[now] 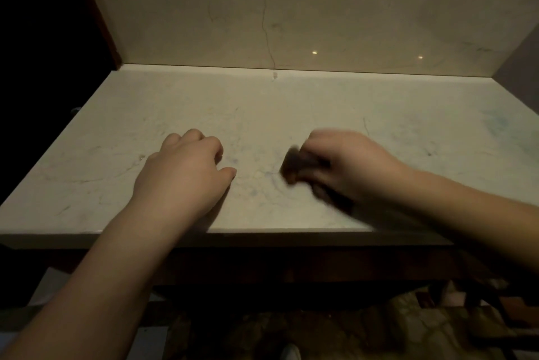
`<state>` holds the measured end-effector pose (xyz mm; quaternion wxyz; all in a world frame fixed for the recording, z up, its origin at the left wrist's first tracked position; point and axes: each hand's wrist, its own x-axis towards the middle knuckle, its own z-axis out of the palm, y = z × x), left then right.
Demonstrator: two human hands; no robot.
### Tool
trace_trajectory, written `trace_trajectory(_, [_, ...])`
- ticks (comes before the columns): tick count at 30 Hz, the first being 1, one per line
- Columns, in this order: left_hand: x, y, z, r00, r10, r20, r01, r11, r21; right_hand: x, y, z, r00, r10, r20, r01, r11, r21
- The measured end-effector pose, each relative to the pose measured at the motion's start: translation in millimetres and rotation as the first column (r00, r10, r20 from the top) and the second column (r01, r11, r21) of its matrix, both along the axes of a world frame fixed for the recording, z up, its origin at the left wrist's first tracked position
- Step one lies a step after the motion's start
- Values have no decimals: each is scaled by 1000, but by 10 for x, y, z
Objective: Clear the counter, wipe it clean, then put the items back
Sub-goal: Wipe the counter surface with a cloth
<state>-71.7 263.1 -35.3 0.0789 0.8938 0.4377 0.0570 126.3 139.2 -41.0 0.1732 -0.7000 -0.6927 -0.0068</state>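
A pale marble counter (pixel 291 103) fills the view, with faint bluish smears on its surface. My left hand (pixel 186 167) rests palm down on the counter left of centre, fingers loosely curled and holding nothing. My right hand (pixel 347 164) is blurred by motion and grips a dark brown wad, apparently a cloth or scrubber (pixel 294 165), pressed against the counter near the middle. Most of the wad is hidden under my fingers.
A marble backsplash (pixel 291 9) rises behind the counter. A dark opening (pixel 43 39) lies to the left and a grey wall (pixel 522 59) to the right. Below the counter's front edge (pixel 262 238) is a patterned floor (pixel 350 330).
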Motion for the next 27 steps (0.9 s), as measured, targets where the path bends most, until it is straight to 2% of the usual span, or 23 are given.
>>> trace_trajectory(2, [13, 5, -3, 1000, 2, 1, -2, 1000, -7, -275, -219, 8, 987, 156, -42, -158, 985, -63])
trace_trajectory(4, [26, 15, 4, 1000, -2, 4, 2, 1000, -18, -265, -246, 33, 979, 192, -64, -198, 975, -104])
trace_trajectory(6, [42, 11, 20, 1000, -12, 2, 12, 999, -31, -27, -65, 51, 993, 107, -40, -110, 992, -64])
trace_trajectory(9, [79, -32, 35, 999, -34, -8, 34, 998, -44, 586, 351, 81, 974, -203, 97, 210, 976, -63])
trace_trajectory(11, [96, -42, 26, 999, -44, -8, 44, 998, -41, 657, 484, 63, 965, -232, 122, 239, 970, -52])
trace_trajectory(13, [108, -32, 20, 999, -48, -19, 47, 998, -42, 403, 422, 36, 990, -136, 37, 138, 989, -50])
trace_trajectory(16, [132, -1, 23, 997, -61, -56, 59, 998, -37, -115, 102, 43, 986, 167, -19, -168, 984, -59])
trace_trajectory(18, [153, 13, 40, 992, -78, -94, 77, 997, -20, -137, 72, 39, 977, 213, -24, -214, 971, -103])
trace_trajectory(21, [175, 36, 76, 987, -89, -137, 88, 996, -12, 231, 394, 62, 999, -20, -40, 16, 994, -109])
trace_trajectory(24, [200, 36, 100, 982, -90, -168, 91, 996, -6, 858, 843, 92, 951, -304, 52, 308, 948, -86])
trace_trajectory(27, [217, 27, 107, 983, -82, -166, 83, 997, -3, 912, 1093, 57, 944, -329, 35, 331, 942, -61])
